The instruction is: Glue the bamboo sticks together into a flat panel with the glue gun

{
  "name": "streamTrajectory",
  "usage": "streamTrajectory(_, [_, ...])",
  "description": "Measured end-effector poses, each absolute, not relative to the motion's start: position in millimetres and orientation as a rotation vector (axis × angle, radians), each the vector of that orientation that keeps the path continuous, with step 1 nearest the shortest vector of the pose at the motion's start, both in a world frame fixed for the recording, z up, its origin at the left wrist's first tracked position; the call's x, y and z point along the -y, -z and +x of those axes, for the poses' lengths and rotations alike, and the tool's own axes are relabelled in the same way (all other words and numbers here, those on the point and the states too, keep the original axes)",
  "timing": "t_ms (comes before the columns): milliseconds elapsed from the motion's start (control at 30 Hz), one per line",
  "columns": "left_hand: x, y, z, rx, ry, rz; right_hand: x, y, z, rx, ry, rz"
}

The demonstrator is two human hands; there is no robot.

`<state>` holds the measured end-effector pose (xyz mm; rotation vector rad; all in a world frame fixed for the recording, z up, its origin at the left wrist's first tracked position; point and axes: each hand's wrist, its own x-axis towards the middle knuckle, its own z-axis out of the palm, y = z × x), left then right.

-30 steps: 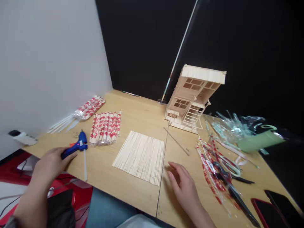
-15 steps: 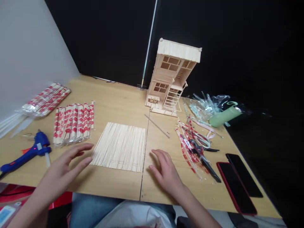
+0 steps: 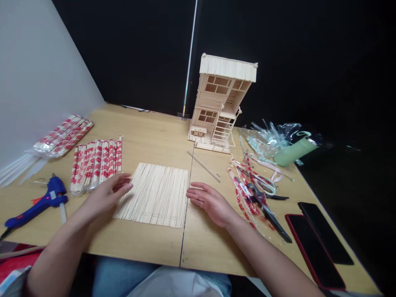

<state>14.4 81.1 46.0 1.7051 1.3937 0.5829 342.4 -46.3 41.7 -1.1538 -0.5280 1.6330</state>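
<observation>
A panel of pale wooden sticks (image 3: 154,196), laid side by side, rests flat on the table. At its left edge is my left hand (image 3: 113,192), fingers slightly curled and apart from the thumb, with nothing in it. My right hand (image 3: 210,202) is beside the panel's right edge, palm turned inward, fingers stretched out and holding nothing. Whether either hand touches the sticks, I cannot tell. Behind the panel stands a two-storey stick house (image 3: 219,99) with windows and a ladder.
Wrapped stick bundles (image 3: 95,163) and another pack (image 3: 63,136) lie at left, near a blue glue gun (image 3: 51,196). To the right are scissors (image 3: 269,210), torn wrappers (image 3: 243,198), a green roll (image 3: 295,150) and two phones (image 3: 315,249). A thin ruler-like strip (image 3: 202,166) lies behind my right hand.
Both hands have moved forward and closer to the panel's sides. My right hand has turned its palm inward, its fingers now pointing left. The view has shifted slightly.
</observation>
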Motion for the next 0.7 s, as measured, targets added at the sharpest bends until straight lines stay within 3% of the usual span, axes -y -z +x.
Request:
streamTrajectory(333, [-87,-48,13,-1.372,-0.563,1.692,41,-42,349,0.346,-1.725,-1.046])
streamTrajectory(700, [-90,-55,28,-1.41,-0.626,1.605,26,-32,350,0.362,-1.597,-1.043])
